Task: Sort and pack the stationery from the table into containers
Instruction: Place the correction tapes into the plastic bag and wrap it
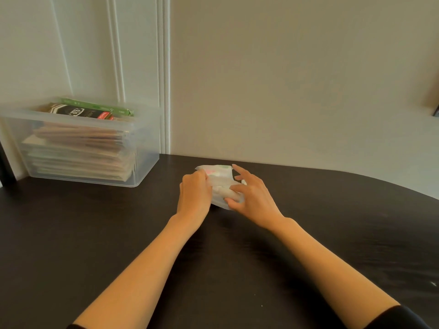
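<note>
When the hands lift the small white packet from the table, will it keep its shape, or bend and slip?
Probably floppy: the white packet looks crumpled and uneven between the left hand and right hand. Likely light, since it is small and neither hand seems to strain. Its wrapper seems thin plastic film, so it may slip in a loose hold.

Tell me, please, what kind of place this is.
Probably a home room with a desk: a dark brown tabletop against a plain cream wall, a clear plastic box packed with stationery, and white panelled moulding.
</note>
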Motion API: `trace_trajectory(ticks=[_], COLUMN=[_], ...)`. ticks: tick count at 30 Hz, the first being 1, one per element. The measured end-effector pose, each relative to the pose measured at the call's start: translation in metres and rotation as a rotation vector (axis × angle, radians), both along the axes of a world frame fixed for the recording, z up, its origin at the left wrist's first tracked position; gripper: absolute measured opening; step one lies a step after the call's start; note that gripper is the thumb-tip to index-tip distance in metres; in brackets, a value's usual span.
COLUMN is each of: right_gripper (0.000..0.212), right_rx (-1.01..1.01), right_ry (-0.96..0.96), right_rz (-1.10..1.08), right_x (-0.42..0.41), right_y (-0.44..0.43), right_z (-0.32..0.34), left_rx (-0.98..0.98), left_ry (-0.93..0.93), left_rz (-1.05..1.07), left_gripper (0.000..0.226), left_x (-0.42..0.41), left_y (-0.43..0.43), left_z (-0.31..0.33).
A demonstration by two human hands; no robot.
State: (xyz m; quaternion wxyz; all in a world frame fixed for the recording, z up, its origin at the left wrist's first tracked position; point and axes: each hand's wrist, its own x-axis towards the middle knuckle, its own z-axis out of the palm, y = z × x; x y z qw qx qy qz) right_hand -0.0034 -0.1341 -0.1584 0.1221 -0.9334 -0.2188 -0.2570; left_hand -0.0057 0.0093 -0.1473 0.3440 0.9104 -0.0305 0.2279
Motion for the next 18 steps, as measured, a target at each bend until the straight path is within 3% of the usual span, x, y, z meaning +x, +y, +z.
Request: trace_trajectory(ticks=[3,6,11,14,16,18], right_gripper=[0.022,0.028,0.032,0.027,0.016,0.021], right_rx=[-0.005,-0.184,-0.407,-0.405,-0.381,-0.340], right_ry=[-0.021,0.065,0.075,-0.005,-0.116,-0.230], right_rz=[0.011,-0.058,-0.093,-0.059,-0.065,-0.101], right_x=[-0.006,-0.011,-0.018,-0.023,-0.024,-0.024], right_y=[-0.003,-0.004,-0.009,-0.012,-0.013,-0.009], right_z=[0.001,0.005,0.004,-0.004,-0.009,-0.010], left_rx=[0.091,0.186,0.362,0.444,0.353,0.249], left_ry=[0.031,0.074,0.111,0.116,0.107,0.029], left_rz=[-0.029,-0.067,-0.198,-0.123,-0.096,-0.101], left_gripper=[0.022,0.022,0.052,0.029,0.018,0.013], left_x=[-0.002,-0.001,0.001,0.003,0.006,0.009], left_y=[-0.001,0.001,-0.008,-0.015,-0.016,-0.016], left_z=[0.003,0.005,0.004,0.002,0.004,0.009])
